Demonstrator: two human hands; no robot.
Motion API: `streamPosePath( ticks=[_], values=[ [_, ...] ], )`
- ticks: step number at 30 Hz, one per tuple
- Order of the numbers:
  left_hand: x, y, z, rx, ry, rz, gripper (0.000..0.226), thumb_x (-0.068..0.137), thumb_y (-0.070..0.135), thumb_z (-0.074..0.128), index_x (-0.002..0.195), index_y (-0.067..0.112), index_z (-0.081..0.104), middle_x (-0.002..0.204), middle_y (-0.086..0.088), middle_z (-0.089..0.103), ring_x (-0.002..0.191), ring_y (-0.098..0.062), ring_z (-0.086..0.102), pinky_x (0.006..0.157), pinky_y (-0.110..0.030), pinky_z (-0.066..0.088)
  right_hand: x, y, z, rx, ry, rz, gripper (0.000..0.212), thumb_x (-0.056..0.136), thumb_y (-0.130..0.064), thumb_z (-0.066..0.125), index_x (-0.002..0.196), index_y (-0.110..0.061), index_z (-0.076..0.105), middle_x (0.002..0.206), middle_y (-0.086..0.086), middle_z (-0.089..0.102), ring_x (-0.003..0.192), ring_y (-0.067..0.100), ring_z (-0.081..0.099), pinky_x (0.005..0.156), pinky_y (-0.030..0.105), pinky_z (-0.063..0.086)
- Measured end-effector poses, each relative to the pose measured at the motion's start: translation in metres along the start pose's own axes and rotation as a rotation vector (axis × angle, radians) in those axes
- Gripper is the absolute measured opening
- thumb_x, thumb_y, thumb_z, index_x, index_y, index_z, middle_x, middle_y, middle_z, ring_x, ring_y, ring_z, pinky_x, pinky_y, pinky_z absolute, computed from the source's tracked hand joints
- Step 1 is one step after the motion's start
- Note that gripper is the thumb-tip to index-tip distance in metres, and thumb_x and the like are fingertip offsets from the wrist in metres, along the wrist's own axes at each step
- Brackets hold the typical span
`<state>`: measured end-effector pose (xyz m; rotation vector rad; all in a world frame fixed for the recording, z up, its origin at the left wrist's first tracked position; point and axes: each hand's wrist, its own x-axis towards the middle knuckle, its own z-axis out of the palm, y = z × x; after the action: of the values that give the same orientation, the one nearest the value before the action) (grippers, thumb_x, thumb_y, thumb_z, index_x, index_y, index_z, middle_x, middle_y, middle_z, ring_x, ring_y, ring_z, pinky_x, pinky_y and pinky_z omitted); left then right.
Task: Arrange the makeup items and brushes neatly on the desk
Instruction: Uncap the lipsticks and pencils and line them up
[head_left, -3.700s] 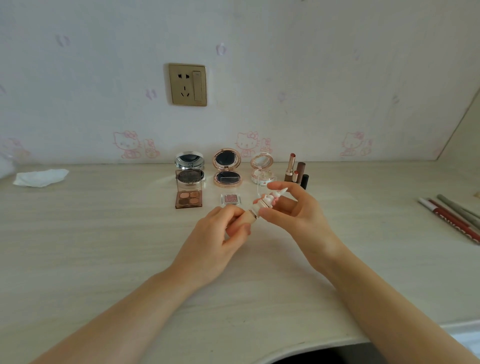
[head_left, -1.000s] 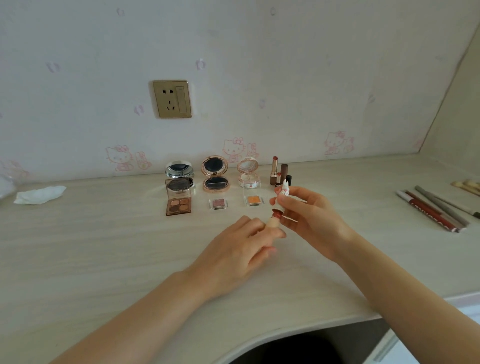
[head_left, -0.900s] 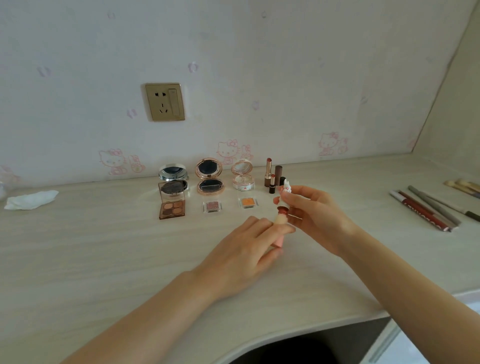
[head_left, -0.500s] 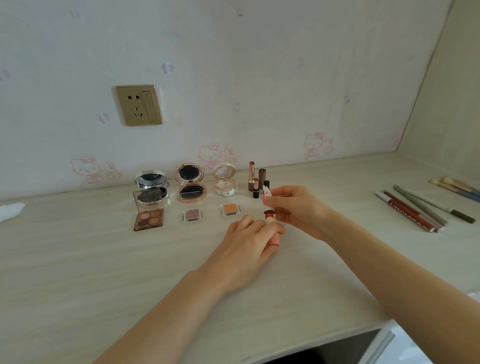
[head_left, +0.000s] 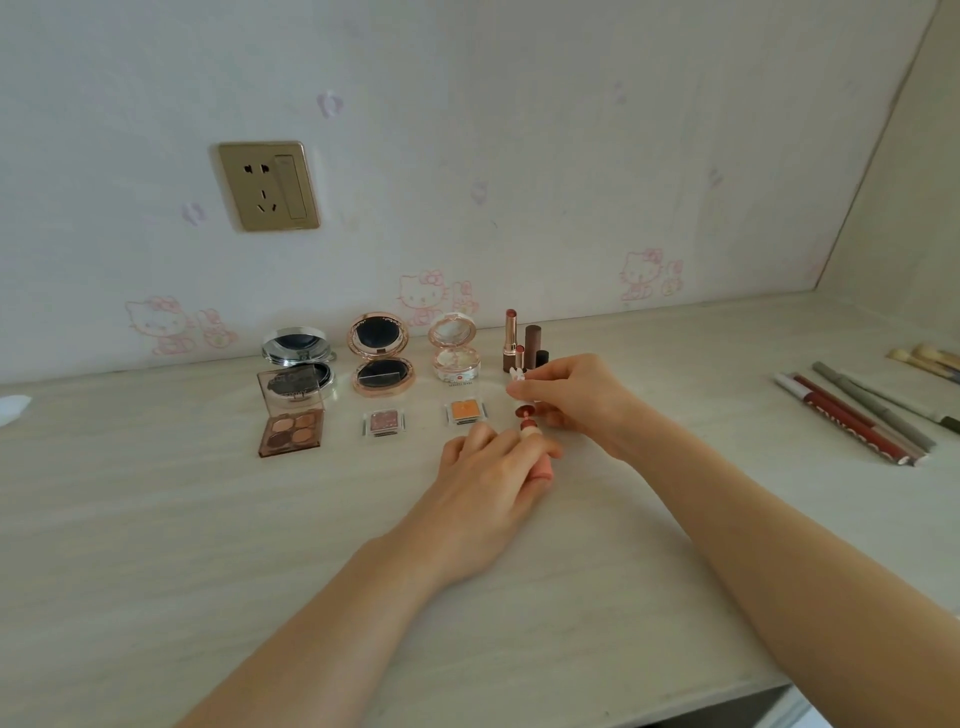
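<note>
In the middle of the frame, the left hand (head_left: 493, 467) grips the little tube (head_left: 531, 432) and the right hand (head_left: 576, 400) pinches its wand cap (head_left: 519, 387). A slip could knock over the lipsticks (head_left: 511, 340) just behind

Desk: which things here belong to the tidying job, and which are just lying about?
Job:
- lip tube in left hand
- cap in right hand
- compacts
- palette
- lipsticks
- pencils
- brushes

Lying about:
- tissue
- socket
</note>
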<state>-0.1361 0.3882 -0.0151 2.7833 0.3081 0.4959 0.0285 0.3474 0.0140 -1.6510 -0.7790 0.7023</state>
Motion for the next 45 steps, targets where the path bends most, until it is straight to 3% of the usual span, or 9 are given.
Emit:
streamPosePath(
  ticks=[3, 6, 10, 16, 19, 22, 30, 38, 45],
  values=[
    [0.0, 0.0, 0.001, 0.008, -0.008, -0.016, 0.031, 0.1, 0.038, 0.036, 0.131, 0.036, 0.04, 0.097, 0.024, 0.032, 0.104, -0.008, 0.028, 0.101, -0.032, 0.023, 0.002, 0.0, 0.002, -0.145, 0.025, -0.035, 0.015, 0.073, -0.027, 0.081, 0.077, -0.015, 0.072, 0.062, -0.001, 0.067, 0.055, 0.009, 0.057, 0.052, 0.022, 0.042],
    [0.001, 0.0, 0.001, 0.024, -0.019, -0.032, 0.035, 0.1, 0.04, 0.035, 0.134, 0.037, 0.039, 0.094, 0.021, 0.032, 0.103, -0.009, 0.027, 0.1, -0.031, 0.023, 0.004, 0.002, 0.004, -0.273, 0.072, -0.071, 0.014, 0.074, -0.031, 0.078, 0.076, -0.019, 0.072, 0.066, -0.005, 0.069, 0.058, 0.004, 0.056, 0.056, 0.02, 0.039],
    [0.002, 0.0, 0.002, 0.023, -0.017, -0.043, 0.035, 0.1, 0.041, 0.034, 0.134, 0.036, 0.041, 0.092, 0.02, 0.031, 0.101, -0.009, 0.027, 0.098, -0.03, 0.023, 0.004, 0.002, 0.007, -0.396, 0.121, -0.104, 0.014, 0.074, -0.03, 0.076, 0.077, -0.016, 0.073, 0.073, -0.004, 0.068, 0.071, 0.008, 0.057, 0.065, 0.023, 0.044],
    [0.001, 0.001, 0.001, 0.001, 0.016, -0.027, 0.034, 0.1, 0.04, 0.037, 0.131, 0.033, 0.044, 0.09, 0.02, 0.032, 0.097, -0.008, 0.026, 0.097, -0.03, 0.025, 0.006, 0.003, 0.01, -0.558, 0.158, -0.122, 0.024, 0.077, -0.031, 0.072, 0.081, -0.008, 0.076, 0.075, 0.004, 0.071, 0.072, 0.011, 0.057, 0.059, 0.021, 0.041],
    [0.001, 0.003, 0.002, -0.009, 0.046, -0.01, 0.031, 0.099, 0.039, 0.039, 0.128, 0.031, 0.048, 0.089, 0.019, 0.033, 0.097, -0.008, 0.028, 0.097, -0.03, 0.028, 0.006, 0.004, 0.011, -0.603, 0.168, -0.135, 0.025, 0.077, -0.033, 0.071, 0.077, -0.009, 0.076, 0.06, -0.005, 0.063, 0.063, 0.008, 0.054, 0.052, 0.018, 0.037],
    [0.001, 0.004, 0.003, -0.016, 0.077, 0.007, 0.03, 0.099, 0.038, 0.041, 0.127, 0.03, 0.05, 0.087, 0.02, 0.035, 0.098, -0.007, 0.03, 0.096, -0.029, 0.029, 0.006, 0.004, 0.011, -0.634, 0.161, -0.148, 0.026, 0.077, -0.035, 0.07, 0.077, -0.009, 0.076, 0.069, -0.001, 0.069, 0.073, 0.014, 0.061, 0.059, 0.02, 0.042],
    [0.001, 0.003, 0.004, -0.042, 0.118, 0.02, 0.031, 0.096, 0.037, 0.047, 0.126, 0.032, 0.051, 0.079, 0.034, 0.035, 0.093, -0.004, 0.029, 0.091, -0.025, 0.029, 0.005, 0.002, 0.005, -0.564, 0.162, -0.132, 0.023, 0.079, -0.033, 0.071, 0.091, -0.013, 0.074, 0.084, -0.005, 0.067, 0.085, 0.012, 0.061, 0.067, 0.022, 0.047],
    [-0.001, 0.006, 0.001, -0.057, 0.181, 0.032, 0.03, 0.092, 0.036, 0.054, 0.121, 0.03, 0.054, 0.075, 0.033, 0.036, 0.088, -0.006, 0.033, 0.087, -0.027, 0.033, 0.0, 0.005, -0.005, -0.345, 0.156, -0.078, 0.017, 0.085, -0.024, 0.063, 0.08, -0.011, 0.072, 0.08, 0.011, 0.073, 0.063, 0.016, 0.061, 0.074, 0.035, 0.056],
    [-0.006, 0.01, -0.008, -0.072, 0.295, -0.051, 0.031, 0.091, 0.034, 0.052, 0.119, 0.023, 0.059, 0.089, 0.022, 0.034, 0.093, -0.005, 0.043, 0.081, -0.024, 0.04, -0.029, 0.004, -0.024, -0.466, 0.094, -0.109, 0.031, 0.089, -0.024, 0.058, 0.118, -0.013, 0.063, 0.101, 0.004, 0.07, 0.083, 0.016, 0.067, 0.089, 0.033, 0.053]
  ],
)
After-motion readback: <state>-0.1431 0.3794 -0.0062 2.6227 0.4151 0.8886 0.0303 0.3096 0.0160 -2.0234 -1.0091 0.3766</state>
